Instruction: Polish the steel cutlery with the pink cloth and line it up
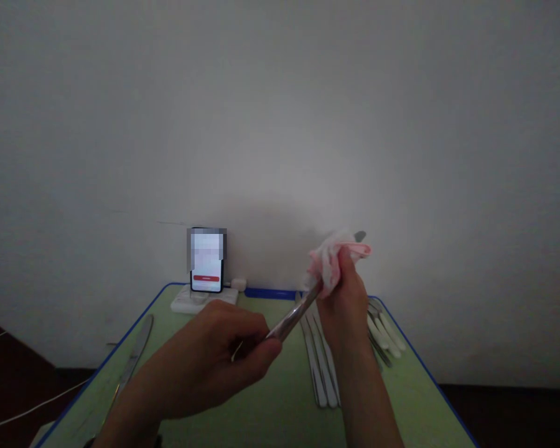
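Note:
My left hand [214, 364] is closed around the handle end of a shiny metal table knife [294, 317]. The knife is held tilted above the table, pointing up and to the right. Farther along it, my right hand [348, 305] grips a pink and white cloth [330, 258] folded around the blade. Only the rounded tip shows past the cloth; the rest of the blade is hidden. Below, several table knives [324, 373] lie side by side, partly covered by my right forearm.
Another knife [140, 342] lies along the left of the green table [261, 404], partly behind my left arm. More cutlery [387, 330] is grouped at the right edge. A lit phone [207, 261] leans on a white stand [182, 302] at the back, near the wall [280, 124].

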`<action>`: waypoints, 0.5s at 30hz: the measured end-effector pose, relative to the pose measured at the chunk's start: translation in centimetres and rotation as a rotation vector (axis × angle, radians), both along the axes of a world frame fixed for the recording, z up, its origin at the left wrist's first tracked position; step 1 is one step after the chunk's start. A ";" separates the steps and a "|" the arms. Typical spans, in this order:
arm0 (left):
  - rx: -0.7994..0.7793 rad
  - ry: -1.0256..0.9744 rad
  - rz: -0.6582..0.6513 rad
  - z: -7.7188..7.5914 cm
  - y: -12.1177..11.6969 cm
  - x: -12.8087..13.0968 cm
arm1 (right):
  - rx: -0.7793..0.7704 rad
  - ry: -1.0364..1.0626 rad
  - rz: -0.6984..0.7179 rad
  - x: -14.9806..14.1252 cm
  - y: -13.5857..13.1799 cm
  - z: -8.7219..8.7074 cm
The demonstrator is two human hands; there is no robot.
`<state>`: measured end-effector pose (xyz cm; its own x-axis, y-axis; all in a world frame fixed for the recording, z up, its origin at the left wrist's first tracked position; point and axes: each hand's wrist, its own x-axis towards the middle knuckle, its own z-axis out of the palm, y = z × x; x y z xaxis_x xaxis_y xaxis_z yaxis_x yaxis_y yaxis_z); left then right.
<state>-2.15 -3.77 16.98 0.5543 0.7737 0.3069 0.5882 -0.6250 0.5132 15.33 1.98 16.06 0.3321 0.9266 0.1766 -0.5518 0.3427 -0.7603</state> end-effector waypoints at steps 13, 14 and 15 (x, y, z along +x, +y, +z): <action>-0.204 0.001 0.076 -0.5 1.2 0.5 | -0.072 -0.171 0.164 -4.4 -1.6 -1.6; -0.191 -0.005 0.087 -0.6 1.1 0.4 | -0.080 -0.190 0.183 -4.8 -1.7 -1.9; -0.176 -0.002 0.096 -0.7 1.1 0.2 | -0.080 -0.202 0.190 -4.9 -1.7 -2.1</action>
<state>-1.90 -2.70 16.31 0.4748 0.8648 0.1632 0.6397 -0.4664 0.6109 10.40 0.23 13.91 0.1163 0.9826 0.1450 -0.4348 0.1816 -0.8820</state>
